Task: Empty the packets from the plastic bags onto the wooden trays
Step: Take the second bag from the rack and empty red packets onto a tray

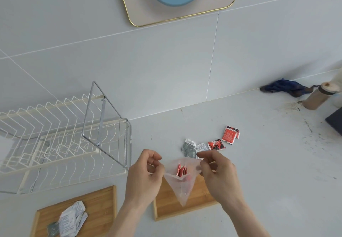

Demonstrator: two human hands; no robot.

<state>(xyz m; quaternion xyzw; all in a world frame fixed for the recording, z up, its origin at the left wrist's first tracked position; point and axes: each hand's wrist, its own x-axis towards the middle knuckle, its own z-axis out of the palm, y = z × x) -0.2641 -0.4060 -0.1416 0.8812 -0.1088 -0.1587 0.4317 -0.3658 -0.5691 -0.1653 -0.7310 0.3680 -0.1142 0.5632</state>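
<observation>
While the left hand (146,170) and right hand (216,172) each pinch an upper edge, the plastic bag (182,185) hangs open above the right wooden tray (166,205). Red packets (182,170) sit inside; grey-white packets (72,218) lie on the left wooden tray (100,199).

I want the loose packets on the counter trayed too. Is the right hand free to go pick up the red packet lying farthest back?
Probably not yet: the right hand is pinching the plastic bag's rim, as is the left hand. Nothing lies between it and the red packet, so once it lets go the way looks open.
</observation>
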